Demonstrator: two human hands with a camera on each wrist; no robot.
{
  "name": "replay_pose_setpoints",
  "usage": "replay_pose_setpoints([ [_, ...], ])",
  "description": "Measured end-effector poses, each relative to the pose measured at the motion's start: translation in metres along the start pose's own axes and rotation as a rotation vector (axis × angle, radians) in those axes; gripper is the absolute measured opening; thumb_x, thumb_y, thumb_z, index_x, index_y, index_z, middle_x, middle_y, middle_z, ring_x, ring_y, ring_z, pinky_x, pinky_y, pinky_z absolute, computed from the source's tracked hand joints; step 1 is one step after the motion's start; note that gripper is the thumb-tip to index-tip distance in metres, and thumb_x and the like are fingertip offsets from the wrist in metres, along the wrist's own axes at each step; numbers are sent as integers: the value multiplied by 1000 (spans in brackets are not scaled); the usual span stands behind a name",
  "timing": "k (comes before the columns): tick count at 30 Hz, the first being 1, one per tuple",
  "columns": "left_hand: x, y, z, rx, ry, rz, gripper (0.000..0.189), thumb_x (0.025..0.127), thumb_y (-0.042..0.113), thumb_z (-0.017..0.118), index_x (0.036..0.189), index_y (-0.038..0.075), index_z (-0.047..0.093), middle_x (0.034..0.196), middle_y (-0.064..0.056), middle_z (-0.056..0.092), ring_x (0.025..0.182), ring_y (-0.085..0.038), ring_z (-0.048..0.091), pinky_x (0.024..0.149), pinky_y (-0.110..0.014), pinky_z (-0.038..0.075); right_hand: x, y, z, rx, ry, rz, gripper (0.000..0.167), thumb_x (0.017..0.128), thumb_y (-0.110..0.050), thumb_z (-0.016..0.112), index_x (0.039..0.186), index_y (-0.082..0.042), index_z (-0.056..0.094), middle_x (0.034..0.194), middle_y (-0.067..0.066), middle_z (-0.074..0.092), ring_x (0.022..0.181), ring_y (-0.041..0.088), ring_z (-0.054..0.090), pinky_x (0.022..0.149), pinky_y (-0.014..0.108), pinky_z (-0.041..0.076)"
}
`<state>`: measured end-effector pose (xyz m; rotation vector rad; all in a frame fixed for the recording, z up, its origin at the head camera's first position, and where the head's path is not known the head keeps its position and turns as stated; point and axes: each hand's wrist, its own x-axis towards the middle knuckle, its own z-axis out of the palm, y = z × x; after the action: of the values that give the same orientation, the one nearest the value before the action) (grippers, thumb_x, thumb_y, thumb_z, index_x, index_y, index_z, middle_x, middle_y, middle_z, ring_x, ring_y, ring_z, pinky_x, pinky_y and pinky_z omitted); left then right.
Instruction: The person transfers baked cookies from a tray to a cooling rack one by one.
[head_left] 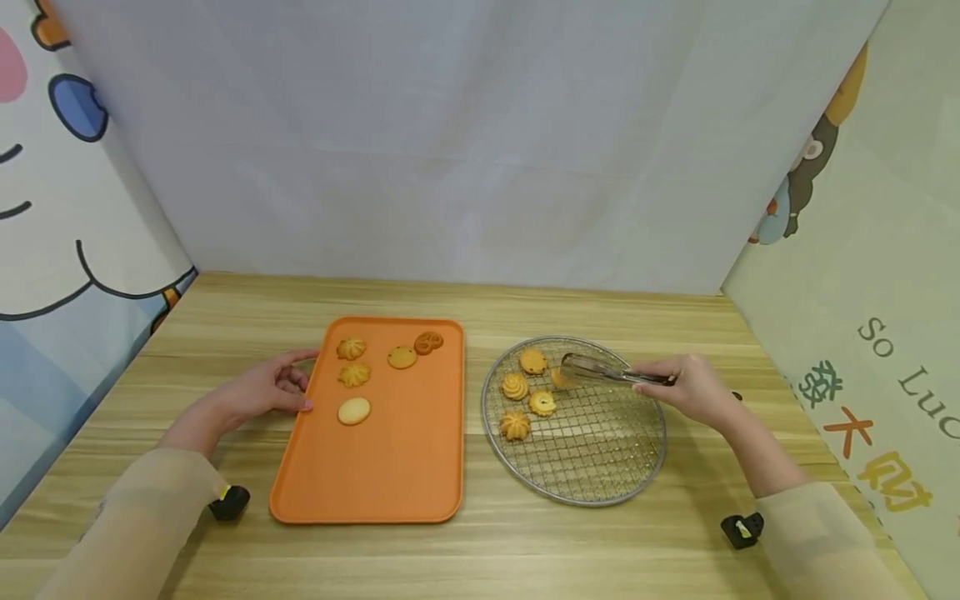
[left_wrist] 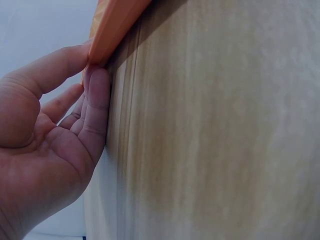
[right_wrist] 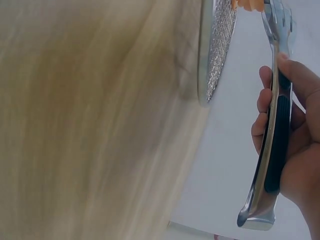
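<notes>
My left hand [head_left: 262, 387] holds the left rim of an orange tray [head_left: 390, 475]; in the left wrist view its thumb and fingertips meet that rim. Metal tongs [head_left: 607, 371] with dark grips are in my right hand [head_left: 693, 387], over a round wire rack [head_left: 592, 467]. At the tongs' tip is a cookie [head_left: 559, 377], partly hidden by them; whether it is pinched I cannot tell. Left of it on the rack are a speckled cookie [head_left: 533, 361], a swirled cookie [head_left: 515, 386], a ring-like cookie [head_left: 542, 403] and a ridged cookie [head_left: 515, 426].
On the tray lie two ridged cookies [head_left: 354, 374], a plain oval cookie [head_left: 354, 410], a speckled cookie [head_left: 402, 357] and a pretzel [head_left: 428, 342]. Tray and rack stand side by side on a wooden table [head_left: 547, 550]. A pale cloth [head_left: 480, 167] hangs behind.
</notes>
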<state>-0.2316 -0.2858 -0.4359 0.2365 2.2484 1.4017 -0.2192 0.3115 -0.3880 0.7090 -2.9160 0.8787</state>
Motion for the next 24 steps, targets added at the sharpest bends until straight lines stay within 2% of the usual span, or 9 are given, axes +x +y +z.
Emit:
replay_pose_setpoints([
  [12,-2,2,1,-14,-5,17,90,82,8,72,150,0,13,102,-14,45,79,-13,52,74,-26,47,4,8,5,28,-46,64,33,88,-20,67,114,0,68,103,21,68,61,19,61,53,25,44],
  [18,-2,1,1,-26,-11,21,90,82,7,72,150,1,13,102,-15,45,80,-13,52,74,-26,47,6,11,3,67,-63,82,35,89,-21,66,116,1,67,103,22,68,69,21,65,57,25,47],
  [24,-1,1,0,-23,-10,21,91,82,7,72,150,1,13,103,-15,45,81,-14,53,75,-26,48,9,13,1,33,-49,95,34,89,-21,67,115,1,67,103,21,68,75,15,64,61,25,49],
])
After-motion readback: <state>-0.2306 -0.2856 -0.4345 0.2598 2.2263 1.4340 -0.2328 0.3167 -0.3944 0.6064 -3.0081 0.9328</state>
